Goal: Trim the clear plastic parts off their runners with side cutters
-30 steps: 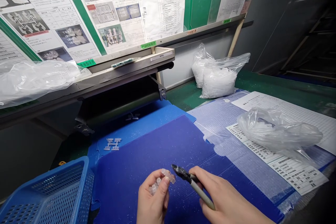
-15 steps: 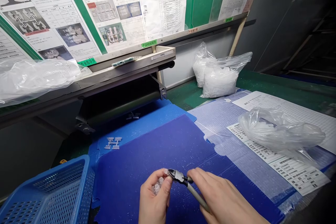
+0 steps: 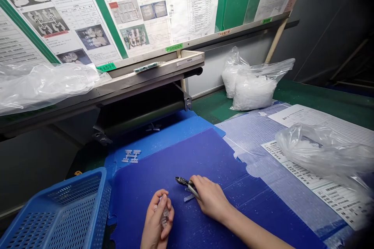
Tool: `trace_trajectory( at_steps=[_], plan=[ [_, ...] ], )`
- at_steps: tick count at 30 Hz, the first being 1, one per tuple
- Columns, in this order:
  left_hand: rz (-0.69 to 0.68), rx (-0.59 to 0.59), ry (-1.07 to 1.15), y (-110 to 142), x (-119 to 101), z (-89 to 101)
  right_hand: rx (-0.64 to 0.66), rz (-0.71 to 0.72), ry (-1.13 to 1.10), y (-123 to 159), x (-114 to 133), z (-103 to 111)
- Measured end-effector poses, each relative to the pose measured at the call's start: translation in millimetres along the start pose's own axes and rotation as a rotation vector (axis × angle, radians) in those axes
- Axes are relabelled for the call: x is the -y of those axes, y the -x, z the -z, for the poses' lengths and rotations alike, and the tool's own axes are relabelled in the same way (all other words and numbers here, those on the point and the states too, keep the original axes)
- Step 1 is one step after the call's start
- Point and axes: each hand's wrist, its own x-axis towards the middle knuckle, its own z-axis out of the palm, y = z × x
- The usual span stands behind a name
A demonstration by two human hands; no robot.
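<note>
My left hand (image 3: 157, 218) is curled round several small clear plastic parts (image 3: 165, 218), which show between the thumb and fingers. To its right, my right hand (image 3: 210, 198) grips a pair of cutting pliers (image 3: 182, 181) by the handles, the jaws pointing left over the blue sheet (image 3: 163, 163). Just under the pliers lies a small ridged translucent plastic piece (image 3: 189, 197), partly hidden by them. Whether the right hand touches that piece, I cannot tell. A translucent branched plastic moulding (image 3: 131, 156) rests farther off, near the sheet's left edge.
A blue perforated basket (image 3: 101, 186) stands at the left. Filled clear bags (image 3: 253, 91) sit at the back right. Nearer, another plastic bag (image 3: 321, 148) lies over a printed label sheet (image 3: 315, 183). A low conveyor end (image 3: 146, 114) juts out beneath the metal shelf (image 3: 163, 68).
The pliers have come away from the parts at my left fingertips. My right hand has shifted left and lower over the sheet; my left hand has moved left and down. The view has shifted slightly.
</note>
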Motion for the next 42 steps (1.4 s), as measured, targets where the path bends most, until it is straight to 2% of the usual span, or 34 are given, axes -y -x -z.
trace_trajectory(
  at_steps=[3,6,11,15,19,25,35,42],
  plan=[
    [-0.001,-0.031,-0.182,-6,10,-3.2,0.004,0.001,-0.027,-1,1,2],
    [-0.016,-0.058,-0.294,-10,19,-16.8,0.000,0.010,-0.109,5,7,16],
    [-0.118,0.034,-0.290,0,15,-45.3,-0.086,0.064,-0.374,26,32,47],
    [-0.129,0.087,-0.326,13,6,-53.5,-0.069,0.012,-0.458,41,39,70],
    [-0.105,0.114,-0.302,23,-1,-53.8,-0.023,-0.021,-0.310,58,33,89],
    [-0.079,0.083,-0.352,31,-10,-57.9,-0.007,0.054,0.020,79,28,104],
    [-0.088,0.033,-0.208,35,-11,-63.5,-0.111,0.141,0.234,85,32,95],
    [-0.105,0.026,-0.319,38,-15,-65.9,-0.127,0.164,0.344,86,33,97]
  ],
)
